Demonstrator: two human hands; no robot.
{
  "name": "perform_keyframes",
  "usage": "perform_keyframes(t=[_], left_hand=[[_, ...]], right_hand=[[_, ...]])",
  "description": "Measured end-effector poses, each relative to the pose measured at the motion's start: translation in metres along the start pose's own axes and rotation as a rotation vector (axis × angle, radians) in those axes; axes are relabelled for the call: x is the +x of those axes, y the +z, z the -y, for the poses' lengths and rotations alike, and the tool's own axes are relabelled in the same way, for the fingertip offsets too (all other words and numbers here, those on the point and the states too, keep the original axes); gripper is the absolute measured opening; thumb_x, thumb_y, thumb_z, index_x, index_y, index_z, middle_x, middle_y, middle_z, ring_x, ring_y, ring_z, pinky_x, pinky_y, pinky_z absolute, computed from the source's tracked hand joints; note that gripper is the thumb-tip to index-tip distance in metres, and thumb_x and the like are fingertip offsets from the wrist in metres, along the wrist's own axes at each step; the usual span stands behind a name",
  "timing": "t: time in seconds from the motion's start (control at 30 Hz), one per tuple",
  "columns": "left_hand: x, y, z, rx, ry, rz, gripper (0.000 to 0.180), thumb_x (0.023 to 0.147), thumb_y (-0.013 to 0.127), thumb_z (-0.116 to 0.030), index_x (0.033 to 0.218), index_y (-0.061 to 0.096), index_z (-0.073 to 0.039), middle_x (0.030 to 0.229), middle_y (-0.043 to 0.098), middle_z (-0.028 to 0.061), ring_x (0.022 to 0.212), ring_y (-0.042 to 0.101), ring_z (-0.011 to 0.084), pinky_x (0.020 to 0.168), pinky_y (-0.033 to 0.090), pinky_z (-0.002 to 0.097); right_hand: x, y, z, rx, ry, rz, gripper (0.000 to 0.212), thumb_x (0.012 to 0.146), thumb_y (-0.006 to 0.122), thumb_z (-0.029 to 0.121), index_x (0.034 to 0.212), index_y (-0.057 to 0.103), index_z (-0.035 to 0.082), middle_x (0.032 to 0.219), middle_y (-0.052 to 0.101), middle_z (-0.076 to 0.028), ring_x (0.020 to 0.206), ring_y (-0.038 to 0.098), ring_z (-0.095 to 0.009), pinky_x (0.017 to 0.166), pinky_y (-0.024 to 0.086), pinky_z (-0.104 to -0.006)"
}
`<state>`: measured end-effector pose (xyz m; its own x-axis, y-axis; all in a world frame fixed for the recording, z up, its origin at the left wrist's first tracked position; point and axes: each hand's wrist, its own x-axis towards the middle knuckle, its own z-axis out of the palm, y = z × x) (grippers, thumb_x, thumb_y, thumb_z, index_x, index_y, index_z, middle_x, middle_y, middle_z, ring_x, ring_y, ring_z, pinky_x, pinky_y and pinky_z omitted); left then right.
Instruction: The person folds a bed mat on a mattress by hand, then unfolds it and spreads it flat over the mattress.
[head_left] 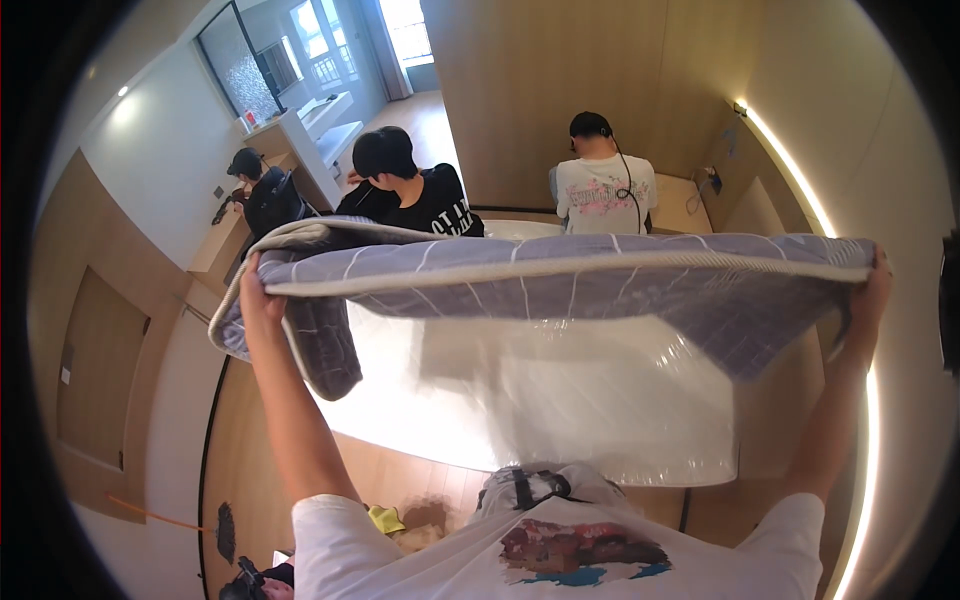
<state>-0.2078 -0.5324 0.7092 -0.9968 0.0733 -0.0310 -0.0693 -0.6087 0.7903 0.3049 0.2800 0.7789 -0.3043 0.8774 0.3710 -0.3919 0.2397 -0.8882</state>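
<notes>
Entry, head view. I have both arms raised and spread wide. My left hand [262, 293] is curled shut around one corner of a grey-purple checked quilt [560, 275], fingers wrapped over its pale piped edge. My right hand [876, 290] grips the opposite corner the same way, fingers closed on the fabric.

The quilt hangs stretched between the two hands, its top edge running almost level across the view. It is held in the air above a mattress [560, 400] wrapped in clear glossy plastic. The left corner droops in a loose fold below my left hand; the right side sags toward the mattress's far right part.

Edges and room: the near mattress edge lies just in front of my torso. To my left, a strip of wooden floor [270, 440] is open beside the bed. On the right, the bed runs close along a wall with a lit strip [800, 180], leaving little gap there. Beyond the quilt's top edge sit three people: one in a white shirt [600, 190] with back turned, one in a black shirt [410, 190], a third [262, 190] further left by a desk [215, 250].

Containers: I cannot make out any. Small items lie on the floor near my left side, including something yellow [385, 519]; too blurred to identify.
</notes>
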Motion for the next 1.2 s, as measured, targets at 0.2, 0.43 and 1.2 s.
perform_keyframes(t=[0.2, 0.43, 1.2], left_hand=[[-0.116, -0.048, 0.108, 1.056, 0.365, -0.315, 0.048, 0.086, 0.059, -0.038, 0.11, 0.056, 0.004, 0.097, 0.063, 0.0162, 0.085, 0.059, 0.0237, 0.073, 0.046, 0.0363], [-0.178, -0.19, 0.257, 0.436, -0.339, -0.746, 0.052, 0.093, 0.044, -0.043, 0.113, 0.054, 0.003, 0.104, 0.061, 0.0166, 0.1, 0.059, 0.0282, 0.078, 0.047, 0.0397], [-0.267, -0.294, 0.275, -0.323, -0.311, -0.747, 0.063, 0.086, 0.04, -0.046, 0.134, 0.038, -0.005, 0.137, 0.039, 0.0168, 0.124, 0.039, 0.0345, 0.104, 0.031, 0.0501]], right_hand=[[-0.104, -0.095, -0.084, 0.029, 0.255, -0.308, 0.041, 0.093, 0.051, 0.024, 0.124, 0.046, -0.003, 0.121, 0.053, -0.013, 0.109, 0.052, -0.023, 0.095, 0.042, -0.036], [-0.256, -0.098, -0.196, -0.265, 0.362, -0.152, 0.044, 0.091, 0.04, 0.022, 0.126, 0.043, -0.005, 0.127, 0.048, -0.017, 0.114, 0.05, -0.031, 0.096, 0.044, -0.0416], [-0.308, -0.288, -0.301, 0.205, 0.752, -0.73, 0.043, 0.092, 0.032, 0.022, 0.121, 0.048, -0.005, 0.124, 0.05, -0.022, 0.114, 0.048, -0.038, 0.096, 0.04, -0.0478]])
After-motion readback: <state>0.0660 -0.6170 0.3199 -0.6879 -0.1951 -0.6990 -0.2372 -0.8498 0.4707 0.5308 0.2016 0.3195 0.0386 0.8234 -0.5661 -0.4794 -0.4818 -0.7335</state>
